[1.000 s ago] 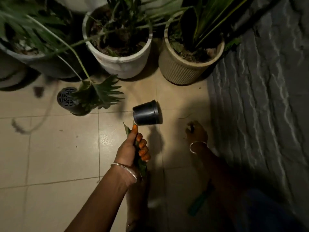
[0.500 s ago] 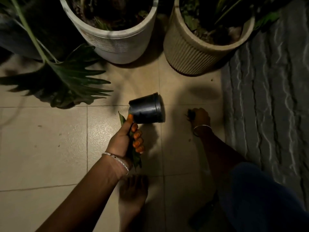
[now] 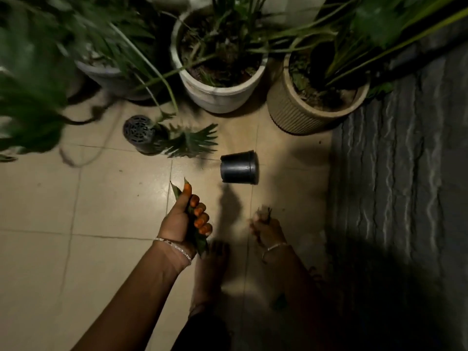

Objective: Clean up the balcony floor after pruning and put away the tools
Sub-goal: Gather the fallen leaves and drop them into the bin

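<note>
Looking maybe halfway: left grip (image 3: pixel 186 220) clamped round cut leaves (image 3: pixel 175 192), right grip (image 3: pixel 266 229) pinching blurry twigs (image 3: pixel 267 213), both near the tipped black pot (image 3: pixel 238 168); dumping and tools still to do.

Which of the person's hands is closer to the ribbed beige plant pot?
Right. The right hand, pinching small clippings, is below the ribbed beige pot in the picture, slightly to its left. The left hand, gripping leaves, is farther off to the lower left.
</note>
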Motion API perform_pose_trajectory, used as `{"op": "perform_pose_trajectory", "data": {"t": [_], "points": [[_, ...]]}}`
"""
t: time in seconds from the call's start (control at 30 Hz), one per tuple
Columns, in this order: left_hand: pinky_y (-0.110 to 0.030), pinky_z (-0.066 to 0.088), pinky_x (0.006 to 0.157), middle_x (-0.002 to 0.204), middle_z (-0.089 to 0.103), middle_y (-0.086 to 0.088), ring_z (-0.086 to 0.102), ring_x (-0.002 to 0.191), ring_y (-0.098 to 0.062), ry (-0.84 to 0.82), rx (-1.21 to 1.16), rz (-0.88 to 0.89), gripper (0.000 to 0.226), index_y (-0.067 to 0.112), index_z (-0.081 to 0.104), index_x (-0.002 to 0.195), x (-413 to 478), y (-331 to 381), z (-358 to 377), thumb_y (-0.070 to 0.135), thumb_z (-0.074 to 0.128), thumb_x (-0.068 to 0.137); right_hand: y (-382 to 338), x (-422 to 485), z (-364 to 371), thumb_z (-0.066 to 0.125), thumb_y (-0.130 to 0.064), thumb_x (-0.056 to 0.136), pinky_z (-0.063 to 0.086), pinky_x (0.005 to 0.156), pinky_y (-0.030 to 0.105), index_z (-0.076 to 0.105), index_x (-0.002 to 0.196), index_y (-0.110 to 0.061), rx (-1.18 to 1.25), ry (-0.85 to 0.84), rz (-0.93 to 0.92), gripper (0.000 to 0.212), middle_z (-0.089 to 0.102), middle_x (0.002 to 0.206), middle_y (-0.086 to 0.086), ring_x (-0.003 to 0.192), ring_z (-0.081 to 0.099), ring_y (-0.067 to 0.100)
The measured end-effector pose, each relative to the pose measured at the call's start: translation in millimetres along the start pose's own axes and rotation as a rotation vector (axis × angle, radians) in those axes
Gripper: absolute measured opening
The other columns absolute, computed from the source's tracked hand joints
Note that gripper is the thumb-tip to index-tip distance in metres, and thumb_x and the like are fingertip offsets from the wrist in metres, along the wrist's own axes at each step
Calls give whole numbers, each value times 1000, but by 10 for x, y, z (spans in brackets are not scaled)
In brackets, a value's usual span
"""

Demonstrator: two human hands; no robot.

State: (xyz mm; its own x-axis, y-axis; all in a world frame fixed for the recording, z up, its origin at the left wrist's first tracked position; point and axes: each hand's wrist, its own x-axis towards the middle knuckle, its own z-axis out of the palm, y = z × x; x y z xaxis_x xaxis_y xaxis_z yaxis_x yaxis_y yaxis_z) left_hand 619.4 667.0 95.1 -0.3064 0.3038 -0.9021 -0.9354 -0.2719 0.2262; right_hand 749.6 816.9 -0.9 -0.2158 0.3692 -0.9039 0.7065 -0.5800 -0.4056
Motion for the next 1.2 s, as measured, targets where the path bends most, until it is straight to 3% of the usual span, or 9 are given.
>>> {"op": "perform_pose_trajectory", "data": {"t": [0.07,0.2,0.3,0.4,0.5,0.63,0.9,1.1,1.2], "points": [[-19,25,38,51,35,6,29,36,-9,15,-28,24,49,23,42,56,-386,139,24,52,48,95,-104,-658,118,49,-15,102,36,41,17,60,81,-8,88,-106,15,25,60,65,4,41,48,6],[-19,25,38,53,34,5,29,37,-9,19,-121,87,48,23,42,58,-1277,407,49,52,49,95,-497,-1836,270,51,-10,99,35,37,16,52,84,-9,359,-259,-40,16,50,68,6,44,46,8],[-19,24,38,54,33,5,28,38,-9,4,-172,130,47,23,39,60,-1986,558,43,51,50,95,-841,-2586,295,50,-10,99,36,40,16,59,97,-7,397,-382,-111,9,48,68,3,50,45,8],[-19,23,38,55,32,5,27,39,-9,-12,-209,172,46,22,39,60,-2748,695,-12,51,52,94,-1123,-3271,309,49,-11,99,36,43,16,63,113,-5,419,-461,-106,21,46,64,0,52,43,8],[-19,25,37,54,33,5,29,38,-9,-43,-266,224,47,22,39,59,-3532,813,-116,49,53,94,-1275,-3986,307,51,-13,94,33,43,18,63,107,-3,460,-553,-145,20,40,58,-2,50,41,8],[-18,27,36,53,34,5,31,36,-9,-58,-301,263,48,21,39,57,-4361,873,-273,47,54,94,-1322,-4797,252,52,-20,97,29,44,20,62,79,-14,426,-631,-204,21,33,56,-4,51,37,11],[-19,25,40,51,33,3,31,38,-11,-105,-387,413,43,20,41,57,-5904,942,-714,37,55,93,-1149,-6249,493,57,-35,97,21,35,19,50,75,-21,279,-750,-257,27,30,53,-6,41,29,7],[-19,25,40,50,34,4,31,37,-11,-109,-516,487,42,20,41,55,-6496,1087,-1103,33,60,90,-1129,-6857,1177,70,-23,87,20,33,17,42,78,-21,15,-732,-320,30,28,50,-5,36,27,7],[-18,25,40,50,35,3,32,37,-11,-102,-616,519,41,19,42,54,-6683,1285,-1353,31,59,90,-1212,-7117,1653,71,-26,86,20,34,18,40,65,-20,-65,-758,-328,38,30,51,-4,37,28,8]]}}
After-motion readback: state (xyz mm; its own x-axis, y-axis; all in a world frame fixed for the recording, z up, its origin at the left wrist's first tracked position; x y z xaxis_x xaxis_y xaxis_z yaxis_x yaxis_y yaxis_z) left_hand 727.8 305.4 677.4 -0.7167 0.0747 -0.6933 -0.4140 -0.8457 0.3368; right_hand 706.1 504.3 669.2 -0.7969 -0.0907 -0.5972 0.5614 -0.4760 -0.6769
